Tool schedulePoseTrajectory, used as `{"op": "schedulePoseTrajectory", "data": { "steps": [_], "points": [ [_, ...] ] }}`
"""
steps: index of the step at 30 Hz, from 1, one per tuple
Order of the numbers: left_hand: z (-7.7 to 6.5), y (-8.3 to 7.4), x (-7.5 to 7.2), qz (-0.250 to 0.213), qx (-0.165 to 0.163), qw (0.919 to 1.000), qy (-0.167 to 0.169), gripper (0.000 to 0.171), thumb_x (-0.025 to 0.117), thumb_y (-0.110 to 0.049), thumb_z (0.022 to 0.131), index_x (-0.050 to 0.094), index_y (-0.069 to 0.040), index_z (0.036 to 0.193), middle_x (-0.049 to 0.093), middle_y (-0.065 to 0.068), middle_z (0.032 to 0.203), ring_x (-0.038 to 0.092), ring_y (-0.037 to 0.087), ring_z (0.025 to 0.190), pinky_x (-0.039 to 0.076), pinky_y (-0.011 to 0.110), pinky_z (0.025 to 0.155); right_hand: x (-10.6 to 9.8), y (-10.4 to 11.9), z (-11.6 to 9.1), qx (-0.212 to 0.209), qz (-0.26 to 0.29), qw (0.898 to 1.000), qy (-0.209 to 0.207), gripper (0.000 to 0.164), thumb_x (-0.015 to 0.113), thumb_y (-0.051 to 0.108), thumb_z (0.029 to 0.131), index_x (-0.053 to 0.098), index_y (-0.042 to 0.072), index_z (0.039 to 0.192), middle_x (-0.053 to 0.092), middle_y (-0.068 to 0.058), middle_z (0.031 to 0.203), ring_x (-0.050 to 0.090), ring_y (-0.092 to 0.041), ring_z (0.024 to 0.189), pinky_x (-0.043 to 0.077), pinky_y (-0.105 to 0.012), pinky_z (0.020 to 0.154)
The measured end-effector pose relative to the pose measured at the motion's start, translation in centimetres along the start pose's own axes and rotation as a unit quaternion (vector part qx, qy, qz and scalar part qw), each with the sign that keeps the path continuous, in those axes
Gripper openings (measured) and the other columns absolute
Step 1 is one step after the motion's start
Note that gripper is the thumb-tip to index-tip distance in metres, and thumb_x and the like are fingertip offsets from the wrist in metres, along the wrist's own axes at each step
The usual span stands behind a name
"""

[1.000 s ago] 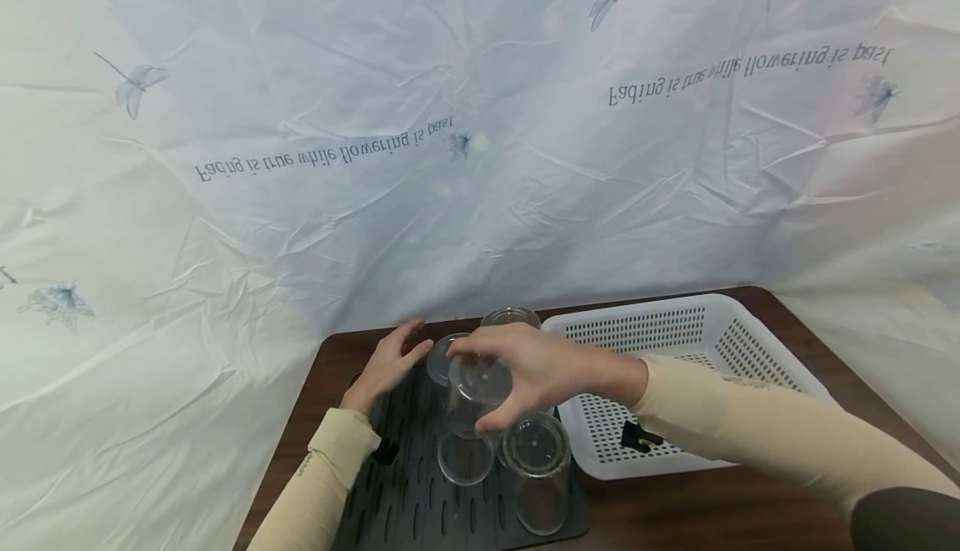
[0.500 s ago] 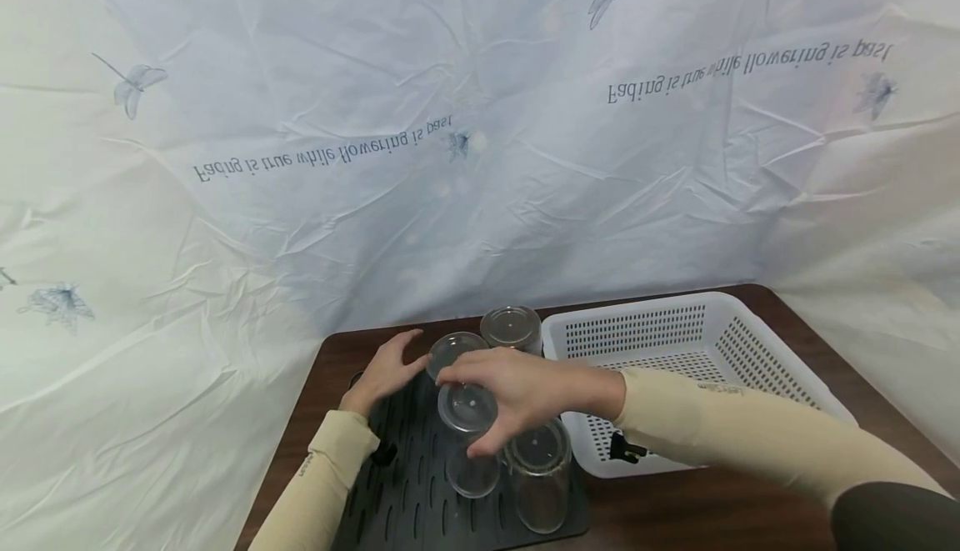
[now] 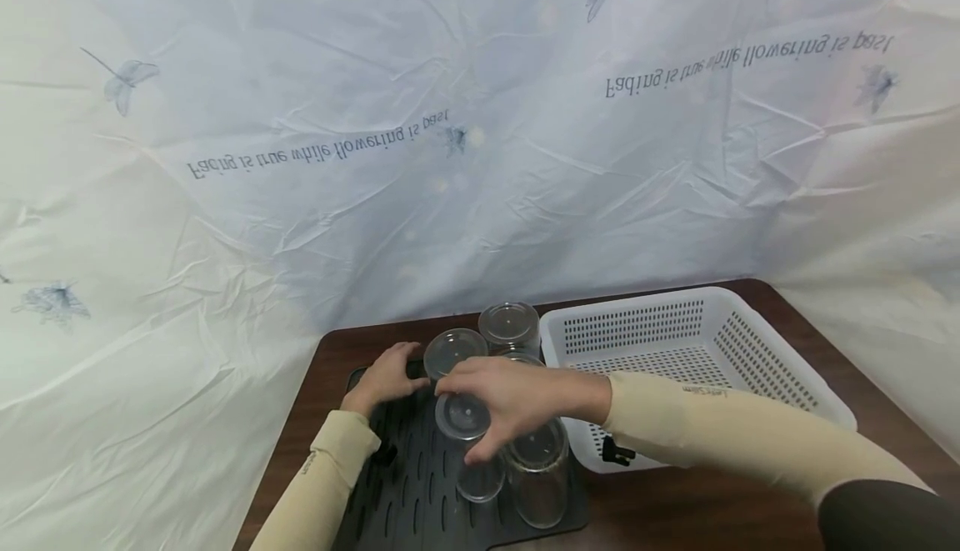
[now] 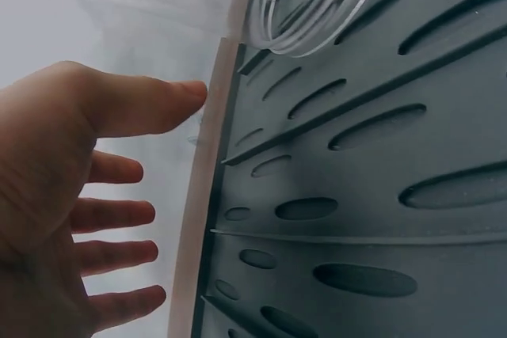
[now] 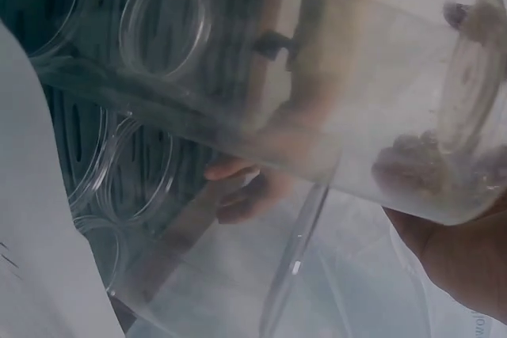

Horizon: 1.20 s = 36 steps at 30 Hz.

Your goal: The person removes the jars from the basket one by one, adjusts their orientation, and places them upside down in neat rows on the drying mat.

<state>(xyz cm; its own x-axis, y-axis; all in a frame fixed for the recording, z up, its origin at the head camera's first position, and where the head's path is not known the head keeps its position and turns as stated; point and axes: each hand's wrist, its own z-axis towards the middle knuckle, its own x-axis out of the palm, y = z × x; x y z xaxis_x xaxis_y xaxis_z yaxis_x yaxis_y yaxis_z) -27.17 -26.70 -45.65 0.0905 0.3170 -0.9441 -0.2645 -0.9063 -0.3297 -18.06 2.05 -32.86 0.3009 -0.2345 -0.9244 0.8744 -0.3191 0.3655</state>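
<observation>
My right hand [image 3: 506, 397] grips a clear, straight-sided drinking glass [image 3: 462, 418] by its base end. The glass is upside down, its mouth rim close over the dark ridged drying mat [image 3: 427, 518]. In the right wrist view the held glass [image 5: 348, 61] stretches across the picture, with fingertips showing through its base. Several other glasses stand inverted around it: one at the near right [image 3: 540, 497], another behind it [image 3: 455, 349], one at the back [image 3: 510, 323]. My left hand [image 3: 386, 378] hovers by the mat's far left part, fingers relaxed, holding nothing.
A white perforated plastic basket [image 3: 637, 318] stands to the right of the mat, partly behind my right forearm. Both mat and basket are on a dark brown table [image 3: 720, 509]. A pale printed sheet [image 3: 480, 201] hangs behind the table's far edge.
My right hand has moved down and slightly toward me with the glass, bringing its rim nearer the front of the mat. The left hand's fingers have dipped a little.
</observation>
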Motion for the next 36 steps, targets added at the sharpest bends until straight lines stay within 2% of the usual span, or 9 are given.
{"op": "schedulePoseTrajectory", "data": {
  "steps": [7,16,22,27,36],
  "points": [
    [0.0,0.0,0.7,0.016,-0.011,0.9997,0.014,0.077,0.079,-0.039,0.081,0.049,-0.001,0.141,0.047,0.021,0.144,0.047,0.038,0.132,0.044,0.054,0.102,0.7,-0.4,0.4,0.007,-0.010,1.000,0.021,0.078,0.078,0.052,0.077,0.049,0.019,0.141,0.053,0.003,0.135,0.050,-0.010,0.126,0.045,-0.026,0.103],
    [0.0,-0.1,1.3,0.021,-0.035,0.9987,0.031,0.077,0.079,-0.042,0.080,0.050,-0.003,0.140,0.047,0.020,0.144,0.047,0.037,0.131,0.045,0.056,0.101,1.4,-0.6,1.0,0.007,-0.038,0.999,0.034,0.078,0.078,0.052,0.077,0.051,0.016,0.140,0.054,0.001,0.136,0.050,-0.013,0.128,0.044,-0.028,0.105],
    [-0.3,0.0,1.6,0.019,-0.036,0.9986,0.034,0.078,0.079,-0.041,0.080,0.050,-0.001,0.140,0.045,0.022,0.145,0.046,0.040,0.131,0.044,0.059,0.100,1.6,-0.5,1.5,0.006,-0.046,0.997,0.057,0.076,0.077,0.052,0.078,0.050,0.016,0.140,0.055,0.001,0.135,0.053,-0.012,0.123,0.047,-0.027,0.100],
    [-0.5,0.1,2.1,0.015,-0.034,0.9984,0.041,0.079,0.078,-0.043,0.081,0.049,-0.002,0.141,0.043,0.021,0.147,0.043,0.040,0.133,0.045,0.059,0.098,1.5,-0.2,1.9,0.021,-0.050,0.995,0.078,0.079,0.077,0.054,0.077,0.049,0.018,0.141,0.053,0.001,0.137,0.053,-0.014,0.124,0.046,-0.023,0.099],
    [-0.6,0.1,2.4,0.034,-0.034,0.9979,0.043,0.077,0.079,-0.043,0.080,0.052,-0.001,0.138,0.041,0.021,0.148,0.043,0.040,0.133,0.046,0.058,0.096,1.3,0.1,2.0,0.020,-0.057,0.994,0.086,0.086,0.078,0.061,0.073,0.048,0.017,0.140,0.053,0.001,0.134,0.053,-0.012,0.122,0.047,-0.024,0.099]
  ]
}}
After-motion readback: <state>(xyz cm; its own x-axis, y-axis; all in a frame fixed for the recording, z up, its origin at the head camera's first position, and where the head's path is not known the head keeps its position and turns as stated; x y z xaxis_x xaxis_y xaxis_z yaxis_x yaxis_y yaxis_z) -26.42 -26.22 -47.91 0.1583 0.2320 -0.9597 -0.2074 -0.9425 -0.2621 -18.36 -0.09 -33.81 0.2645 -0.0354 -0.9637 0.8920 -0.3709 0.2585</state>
